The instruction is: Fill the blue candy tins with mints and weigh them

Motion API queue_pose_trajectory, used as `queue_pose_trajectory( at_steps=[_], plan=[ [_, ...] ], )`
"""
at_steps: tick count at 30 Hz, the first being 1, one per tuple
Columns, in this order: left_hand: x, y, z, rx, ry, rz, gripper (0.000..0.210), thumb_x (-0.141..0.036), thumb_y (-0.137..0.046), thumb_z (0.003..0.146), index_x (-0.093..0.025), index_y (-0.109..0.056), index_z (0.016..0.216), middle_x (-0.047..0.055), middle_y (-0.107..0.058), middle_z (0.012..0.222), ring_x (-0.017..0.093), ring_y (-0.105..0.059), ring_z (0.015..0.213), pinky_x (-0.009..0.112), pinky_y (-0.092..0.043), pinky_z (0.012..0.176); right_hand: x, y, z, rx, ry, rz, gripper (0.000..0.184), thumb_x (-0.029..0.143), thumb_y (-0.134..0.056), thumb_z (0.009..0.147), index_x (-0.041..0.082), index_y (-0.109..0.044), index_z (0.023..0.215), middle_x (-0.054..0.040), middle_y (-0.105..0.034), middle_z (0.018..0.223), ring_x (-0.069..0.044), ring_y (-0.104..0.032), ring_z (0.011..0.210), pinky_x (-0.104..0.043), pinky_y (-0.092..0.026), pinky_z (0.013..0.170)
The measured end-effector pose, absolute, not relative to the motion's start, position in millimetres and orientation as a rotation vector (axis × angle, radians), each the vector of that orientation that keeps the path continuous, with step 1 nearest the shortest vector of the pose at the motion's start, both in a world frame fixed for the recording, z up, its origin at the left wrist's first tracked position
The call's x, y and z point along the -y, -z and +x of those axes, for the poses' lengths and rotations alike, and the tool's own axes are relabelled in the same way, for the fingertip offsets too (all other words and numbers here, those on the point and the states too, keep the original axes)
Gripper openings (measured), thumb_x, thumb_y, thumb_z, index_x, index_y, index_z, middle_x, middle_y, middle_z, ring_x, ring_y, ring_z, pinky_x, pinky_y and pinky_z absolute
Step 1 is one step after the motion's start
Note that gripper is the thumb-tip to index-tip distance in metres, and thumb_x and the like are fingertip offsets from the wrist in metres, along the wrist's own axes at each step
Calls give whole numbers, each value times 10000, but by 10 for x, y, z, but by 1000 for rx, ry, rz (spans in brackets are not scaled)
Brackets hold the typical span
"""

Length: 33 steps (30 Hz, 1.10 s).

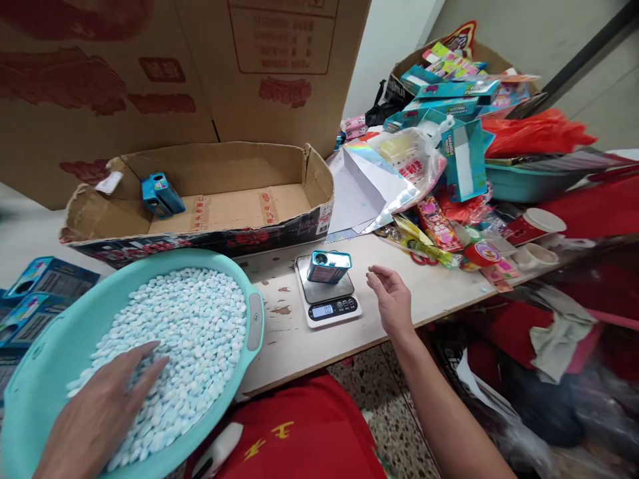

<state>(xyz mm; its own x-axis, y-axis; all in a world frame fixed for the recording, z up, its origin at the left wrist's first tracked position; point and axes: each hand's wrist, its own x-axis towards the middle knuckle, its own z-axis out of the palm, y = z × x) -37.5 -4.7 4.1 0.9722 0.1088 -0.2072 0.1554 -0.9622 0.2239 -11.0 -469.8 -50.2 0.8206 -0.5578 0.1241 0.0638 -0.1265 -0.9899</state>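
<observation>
A turquoise basin point(257, 322) holds a heap of small white and pale-blue candy-like pieces point(200, 326). My left hand point(107, 399) reaches into it, fingers apart and resting on the pieces, some fingertips partly hidden. On the table, a small digital scale point(333, 311) carries a little blue box point(329, 267) with a round hole in its top. Just right of the scale hovers my right hand point(392, 296), loosely bent, thumb and fingers apart, touching neither scale nor box; nothing shows in it.
Behind the basin lies an open cardboard box point(224, 219) with a blue box point(162, 195) inside. More blue boxes point(42, 286) are stacked at left. Packaging, bags and cups point(536, 226) crowd the right side. The table's front edge point(279, 374) runs near my lap.
</observation>
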Motion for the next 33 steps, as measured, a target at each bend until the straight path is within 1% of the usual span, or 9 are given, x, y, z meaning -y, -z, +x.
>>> queue_pose_trajectory(
  at_steps=[3, 6, 9, 16, 19, 21, 24, 28, 33],
  plan=[
    [73, -82, -367, -272, 428, 2845, 681, -648, -263, 793, -208, -531, 1237, 75, -544, 1327, 303, -493, 1222, 482, -360, 1051, 4698, 519, -124, -395, 551, -1624, 342, 400, -710, 771, 195, -627, 1031, -94, -659, 1069, -230, -601, 1005, -455, -469, 923],
    [129, -141, -366, -275, 463, 2829, 738, -664, -252, 760, -180, -523, 1247, 84, -522, 1345, 292, -448, 1262, 458, -291, 1101, 4674, 522, -122, -394, 536, -1635, 335, 394, -717, 765, 193, -634, 1019, -94, -664, 1056, -232, -603, 1001, -457, -468, 926],
    [168, -165, -363, -249, 462, 2829, 739, -653, -247, 761, -172, -519, 1251, 80, -510, 1354, 278, -431, 1273, 437, -261, 1118, 4647, 513, -109, -381, 526, -1645, 339, 396, -718, 762, 187, -635, 1017, -95, -665, 1046, -233, -605, 993, -461, -469, 923],
    [140, -131, -376, -174, 433, 2847, 663, -610, -290, 793, -176, -524, 1235, 80, -524, 1329, 265, -435, 1257, 426, -247, 1122, 4587, 440, -82, -369, 533, -1676, 337, 401, -706, 774, 175, -631, 1011, -98, -660, 1036, -232, -606, 984, -449, -483, 896],
    [122, -125, -381, -167, 440, 2837, 644, -606, -303, 800, -190, -519, 1242, 70, -522, 1327, 259, -435, 1257, 426, -251, 1123, 4520, 363, -89, -334, 602, -1774, 309, 392, -674, 807, 180, -624, 1027, -95, -651, 1036, -226, -613, 957, -434, -506, 854],
    [110, -109, -382, -159, 431, 2838, 630, -602, -312, 802, -199, -523, 1238, 68, -524, 1324, 259, -439, 1256, 433, -257, 1122, 4451, 286, -101, -254, 694, -1883, 268, 366, -647, 836, 194, -626, 1041, -91, -631, 1063, -225, -604, 979, -422, -516, 836],
    [73, -46, -382, -127, 398, 2843, 609, -588, -311, 811, -205, -534, 1228, 68, -541, 1310, 263, -461, 1243, 443, -278, 1115, 4330, 163, -120, -55, 855, -2084, 218, 296, -622, 865, 225, -635, 1071, -83, -593, 1120, -228, -561, 1068, -436, -483, 912],
    [-19, 74, -384, -56, 316, 2854, 588, -565, -303, 809, -218, -571, 1200, 62, -577, 1273, 261, -492, 1224, 439, -301, 1110, 4204, 91, -106, 145, 959, -2272, 276, 238, -627, 867, 260, -618, 1142, -80, -561, 1174, -238, -508, 1140, -467, -419, 1000],
    [-76, 123, -381, 104, 311, 2883, 549, -466, -265, 802, -236, -647, 1123, 38, -614, 1235, 244, -506, 1221, 430, -303, 1116, 4121, 106, 34, 224, 962, -2444, 292, 306, -639, 861, 256, -618, 1148, -93, -537, 1229, -294, -431, 1222, -518, -382, 1012]
  ],
)
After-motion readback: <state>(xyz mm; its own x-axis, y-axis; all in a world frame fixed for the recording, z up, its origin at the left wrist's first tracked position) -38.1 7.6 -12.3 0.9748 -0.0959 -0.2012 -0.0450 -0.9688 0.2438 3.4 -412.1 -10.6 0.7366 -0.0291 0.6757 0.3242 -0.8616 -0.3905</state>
